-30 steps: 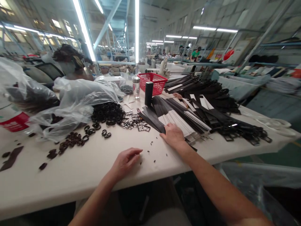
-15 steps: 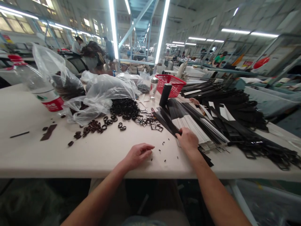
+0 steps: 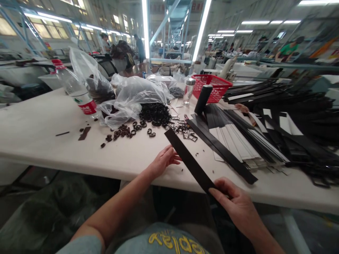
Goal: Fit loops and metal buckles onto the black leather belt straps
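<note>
My right hand (image 3: 234,199) pinches a flat black strap (image 3: 192,164) between thumb and fingers, near its lower end. The strap slants up and to the left, above the front edge of the table. My left hand (image 3: 165,160) is beside the strap's upper part, fingers stretched and apart; whether it touches the strap I cannot tell. Another black strap (image 3: 225,155) lies on the table beside a stack of straps with white ends (image 3: 235,141). Metal buckles (image 3: 189,134) are piled beyond the held strap, next to black loops (image 3: 156,113). Smaller brown loops (image 3: 124,131) lie to their left.
A plastic bottle (image 3: 86,106) and clear plastic bags (image 3: 140,90) stand at the back left. Behind the buckles are a glass jar (image 3: 188,92), a black cylinder (image 3: 203,99) and a red basket (image 3: 218,92). More black straps (image 3: 299,137) cover the right side.
My right hand has taken a black strap from beside the stack and brought it toward me, lifted off the table. My left hand has risen slightly beside the strap. The view has shifted.
</note>
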`<state>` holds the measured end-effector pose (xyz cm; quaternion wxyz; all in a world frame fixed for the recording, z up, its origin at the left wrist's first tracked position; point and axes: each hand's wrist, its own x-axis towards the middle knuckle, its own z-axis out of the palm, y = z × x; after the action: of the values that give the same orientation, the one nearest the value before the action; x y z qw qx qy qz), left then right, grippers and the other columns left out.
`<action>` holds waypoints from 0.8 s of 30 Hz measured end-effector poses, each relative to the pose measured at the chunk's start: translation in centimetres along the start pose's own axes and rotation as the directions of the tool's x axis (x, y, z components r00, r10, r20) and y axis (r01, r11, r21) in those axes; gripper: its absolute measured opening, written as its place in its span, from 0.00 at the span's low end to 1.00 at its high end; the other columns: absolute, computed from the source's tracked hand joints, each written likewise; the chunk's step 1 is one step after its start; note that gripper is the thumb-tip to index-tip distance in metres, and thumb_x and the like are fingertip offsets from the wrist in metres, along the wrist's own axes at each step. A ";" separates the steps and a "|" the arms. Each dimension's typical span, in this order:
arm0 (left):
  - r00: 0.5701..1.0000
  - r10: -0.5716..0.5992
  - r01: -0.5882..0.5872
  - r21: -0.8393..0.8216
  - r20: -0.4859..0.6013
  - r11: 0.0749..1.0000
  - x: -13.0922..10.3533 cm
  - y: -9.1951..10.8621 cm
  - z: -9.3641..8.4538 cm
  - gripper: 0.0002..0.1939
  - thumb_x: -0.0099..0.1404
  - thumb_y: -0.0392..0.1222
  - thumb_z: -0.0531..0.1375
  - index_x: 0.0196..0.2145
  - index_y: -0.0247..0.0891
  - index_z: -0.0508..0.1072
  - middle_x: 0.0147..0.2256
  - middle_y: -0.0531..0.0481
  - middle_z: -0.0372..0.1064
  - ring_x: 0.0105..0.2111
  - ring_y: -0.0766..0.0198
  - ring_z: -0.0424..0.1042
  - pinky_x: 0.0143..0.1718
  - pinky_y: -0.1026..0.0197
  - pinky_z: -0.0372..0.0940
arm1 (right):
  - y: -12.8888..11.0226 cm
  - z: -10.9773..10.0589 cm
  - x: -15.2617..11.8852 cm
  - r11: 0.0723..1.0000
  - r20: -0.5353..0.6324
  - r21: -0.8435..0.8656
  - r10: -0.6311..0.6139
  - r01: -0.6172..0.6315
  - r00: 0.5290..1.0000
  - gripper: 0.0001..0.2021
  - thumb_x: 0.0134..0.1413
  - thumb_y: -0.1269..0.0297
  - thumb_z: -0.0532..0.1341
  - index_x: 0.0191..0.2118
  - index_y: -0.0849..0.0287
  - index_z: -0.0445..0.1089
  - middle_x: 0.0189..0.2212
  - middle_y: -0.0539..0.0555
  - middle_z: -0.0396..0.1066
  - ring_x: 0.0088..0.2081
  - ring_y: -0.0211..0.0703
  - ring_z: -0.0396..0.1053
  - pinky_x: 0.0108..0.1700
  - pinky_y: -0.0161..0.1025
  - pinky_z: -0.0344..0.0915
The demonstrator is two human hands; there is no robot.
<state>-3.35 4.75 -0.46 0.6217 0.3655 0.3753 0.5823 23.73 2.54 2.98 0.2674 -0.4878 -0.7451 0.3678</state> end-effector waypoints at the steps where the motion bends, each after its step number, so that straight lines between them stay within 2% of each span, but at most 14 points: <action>1: 0.998 -0.001 0.000 -0.010 -0.057 1.000 -0.4 0.2 -0.1 0.33 0.60 0.63 0.63 0.55 0.37 0.72 0.39 0.41 0.78 0.35 0.61 0.76 0.36 0.62 0.68 | 0.5 0.3 -0.7 0.999 0.069 0.035 0.022 -0.025 0.997 0.14 0.57 0.50 0.61 0.31 0.57 0.69 0.25 0.48 0.70 0.29 0.41 0.68 0.32 0.35 0.65; 3: 0.988 0.017 -0.008 0.057 -0.155 0.998 -1.4 0.7 -0.6 0.28 0.57 0.59 0.67 0.45 0.33 0.78 0.33 0.45 0.77 0.29 0.66 0.73 0.31 0.65 0.66 | 1.5 0.5 -1.6 0.994 0.155 0.075 0.062 -0.074 0.986 0.15 0.57 0.50 0.61 0.30 0.57 0.68 0.24 0.48 0.68 0.28 0.40 0.66 0.30 0.35 0.65; 5: 0.982 0.028 0.001 0.154 -0.188 0.988 -2.6 1.3 -1.1 0.23 0.55 0.54 0.69 0.40 0.32 0.79 0.30 0.47 0.76 0.26 0.68 0.72 0.28 0.66 0.65 | 2.4 0.3 -2.0 0.990 0.197 0.086 0.093 -0.111 0.976 0.15 0.55 0.50 0.63 0.29 0.57 0.68 0.23 0.47 0.68 0.27 0.39 0.66 0.28 0.35 0.65; 7: 0.982 0.000 0.040 0.206 -0.188 0.978 -3.9 1.7 -1.5 0.23 0.54 0.50 0.69 0.44 0.32 0.77 0.29 0.50 0.75 0.24 0.68 0.72 0.27 0.66 0.66 | 3.1 0.0 -2.1 0.987 0.223 0.087 0.114 -0.136 0.968 0.14 0.55 0.50 0.63 0.31 0.57 0.70 0.25 0.48 0.70 0.27 0.41 0.68 0.29 0.35 0.66; 9: 0.980 -0.060 0.098 0.194 -0.192 0.976 -5.4 1.7 -1.4 0.29 0.55 0.47 0.68 0.53 0.35 0.72 0.29 0.53 0.74 0.24 0.68 0.74 0.27 0.66 0.67 | 3.3 0.2 -2.1 0.986 0.220 0.093 0.117 -0.140 0.968 0.13 0.55 0.51 0.64 0.35 0.57 0.72 0.29 0.51 0.75 0.31 0.44 0.73 0.33 0.38 0.70; 12: 0.971 -0.153 0.178 0.125 -0.184 0.976 -7.3 0.8 -0.6 0.36 0.57 0.46 0.66 0.61 0.37 0.64 0.31 0.53 0.74 0.26 0.66 0.76 0.27 0.66 0.69 | 2.5 1.6 -1.9 0.992 0.138 0.094 0.067 -0.081 0.988 0.16 0.53 0.53 0.66 0.44 0.56 0.74 0.38 0.56 0.79 0.40 0.51 0.76 0.45 0.46 0.73; 15: 0.963 -0.207 0.222 0.072 -0.171 0.972 -8.6 -0.8 0.7 0.36 0.60 0.46 0.64 0.63 0.39 0.60 0.36 0.51 0.74 0.28 0.65 0.77 0.29 0.65 0.71 | 0.6 4.0 -1.6 0.997 0.026 0.051 -0.055 0.054 0.998 0.18 0.53 0.55 0.67 0.48 0.57 0.74 0.43 0.57 0.78 0.43 0.52 0.76 0.49 0.50 0.72; 19: 0.961 -0.216 0.229 0.055 -0.174 0.972 -9.4 -2.2 1.8 0.34 0.62 0.44 0.62 0.64 0.41 0.60 0.40 0.51 0.72 0.30 0.68 0.75 0.32 0.64 0.72 | -1.4 6.9 -1.1 0.970 -0.086 -0.043 -0.240 0.237 0.967 0.16 0.57 0.56 0.66 0.49 0.56 0.74 0.44 0.56 0.78 0.45 0.51 0.75 0.51 0.49 0.70; 24: 0.966 -0.157 0.183 0.116 -0.203 0.976 -9.6 -2.3 2.3 0.32 0.63 0.42 0.61 0.64 0.40 0.60 0.39 0.50 0.70 0.35 0.66 0.72 0.37 0.64 0.72 | -1.4 8.4 -1.0 0.927 -0.149 -0.186 -0.354 0.326 0.923 0.15 0.59 0.56 0.65 0.48 0.57 0.76 0.43 0.58 0.79 0.46 0.51 0.74 0.52 0.49 0.70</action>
<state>-0.69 -5.04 -1.11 0.6042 0.3146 0.5020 0.5330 17.01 -1.14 -0.91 0.3541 -0.4017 -0.8181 0.2099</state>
